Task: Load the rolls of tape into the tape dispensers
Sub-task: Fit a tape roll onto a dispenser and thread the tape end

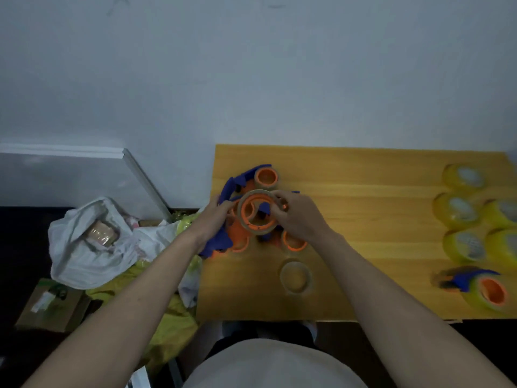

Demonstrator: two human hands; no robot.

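Above the left part of the yellow table [363, 219], my left hand [214, 219] grips a blue and orange tape dispenser [251, 212] by its blue handle. A roll of clear tape [246, 198] sits around the dispenser's orange hub, and my right hand [296, 218] pinches that roll at its right rim. Under my hands lies a pile of more blue and orange dispensers [265, 177]. One loose clear roll [295, 277] lies flat on the table in front of the pile.
Several yellowish tape rolls [461, 210] stand at the table's right side. A dispenser with a roll on it [486, 291] lies at the front right. Left of the table are a white plastic bag [92, 247], a cardboard box [53, 303] and yellow wrapping [179, 317].
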